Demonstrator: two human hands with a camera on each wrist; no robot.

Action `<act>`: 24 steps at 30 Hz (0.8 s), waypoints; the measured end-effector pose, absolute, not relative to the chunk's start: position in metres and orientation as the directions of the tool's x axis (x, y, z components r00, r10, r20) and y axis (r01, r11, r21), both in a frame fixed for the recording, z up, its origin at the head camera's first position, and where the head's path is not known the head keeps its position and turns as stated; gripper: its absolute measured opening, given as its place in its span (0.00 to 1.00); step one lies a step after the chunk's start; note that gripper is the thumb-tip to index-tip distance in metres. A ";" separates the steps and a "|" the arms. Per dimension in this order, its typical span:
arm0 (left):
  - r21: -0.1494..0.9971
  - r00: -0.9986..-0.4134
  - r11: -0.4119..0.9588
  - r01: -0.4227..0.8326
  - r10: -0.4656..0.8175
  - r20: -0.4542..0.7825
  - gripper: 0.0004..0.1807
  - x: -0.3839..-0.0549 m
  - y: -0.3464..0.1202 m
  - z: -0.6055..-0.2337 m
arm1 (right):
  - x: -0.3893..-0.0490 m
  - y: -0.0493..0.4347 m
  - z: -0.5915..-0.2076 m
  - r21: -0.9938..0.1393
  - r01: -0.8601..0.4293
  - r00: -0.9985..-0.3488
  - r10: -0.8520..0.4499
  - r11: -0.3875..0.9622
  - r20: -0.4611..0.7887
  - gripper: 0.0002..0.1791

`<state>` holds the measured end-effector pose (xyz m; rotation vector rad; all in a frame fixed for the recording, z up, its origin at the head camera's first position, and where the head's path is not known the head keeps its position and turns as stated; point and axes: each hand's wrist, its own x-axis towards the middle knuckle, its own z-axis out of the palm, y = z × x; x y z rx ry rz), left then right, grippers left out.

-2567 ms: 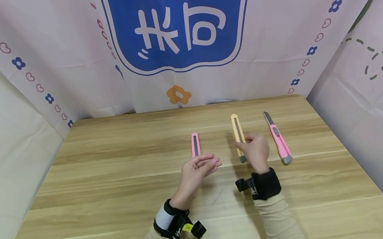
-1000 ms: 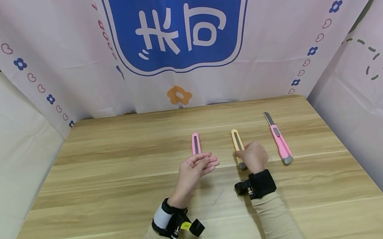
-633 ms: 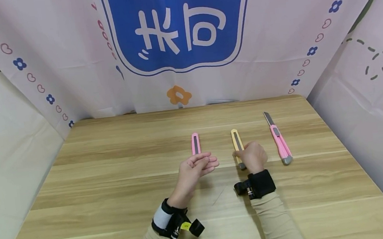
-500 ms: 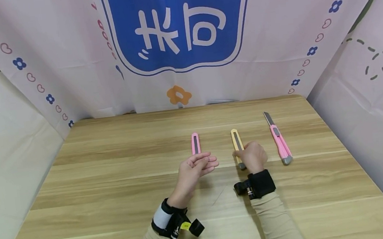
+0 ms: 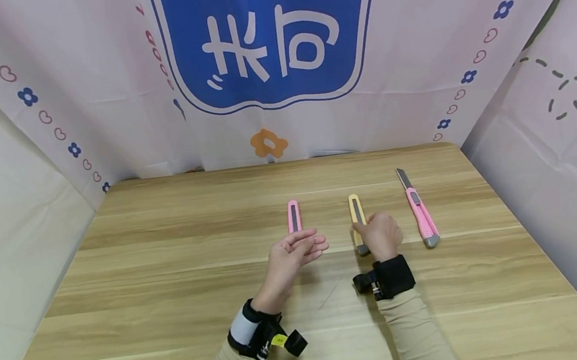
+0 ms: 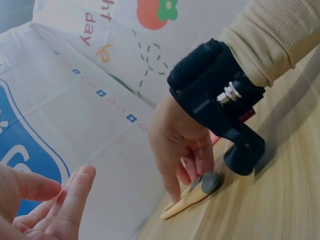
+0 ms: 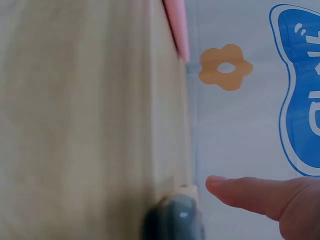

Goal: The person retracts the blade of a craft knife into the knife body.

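Observation:
Over a yellow utility knife [image 5: 354, 203] on the table, my right hand [image 5: 381, 235] has its fingers bent and its thumb at the knife's side, pinching it. In the left wrist view, fingertips of the right hand [image 6: 182, 142] touch the yellow knife [image 6: 192, 196], whose grey end faces near. The right wrist view shows only the thumb [image 7: 250, 195] and the blurred grey end cap [image 7: 175, 220]. My left hand [image 5: 288, 259] hovers with extended fingers, holding nothing. It partly hides a pink utility knife [image 5: 294, 214]; its fingers [image 6: 72, 205] also show in the left wrist view.
Right of my right hand lies another pink utility knife [image 5: 421, 213] with its blade [image 5: 403, 178] extended away from me. The wooden table [image 5: 173, 286] ends at a printed cloth [image 5: 314, 124] at the back, with cloth at both sides.
My right hand has brought the yellow knife nearer to me and down onto the table. Since half a second ago, the knife has turned slightly and the thumb has shifted. My left hand stays nearly still.

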<state>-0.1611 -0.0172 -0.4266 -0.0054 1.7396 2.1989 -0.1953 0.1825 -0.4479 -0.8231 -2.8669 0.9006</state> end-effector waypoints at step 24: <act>0.949 -0.940 -0.162 -0.270 0.259 -0.223 0.17 -0.161 -0.017 -0.425 | -0.180 0.244 -0.429 -0.736 0.500 -0.712 0.700 0.458 -0.048 0.27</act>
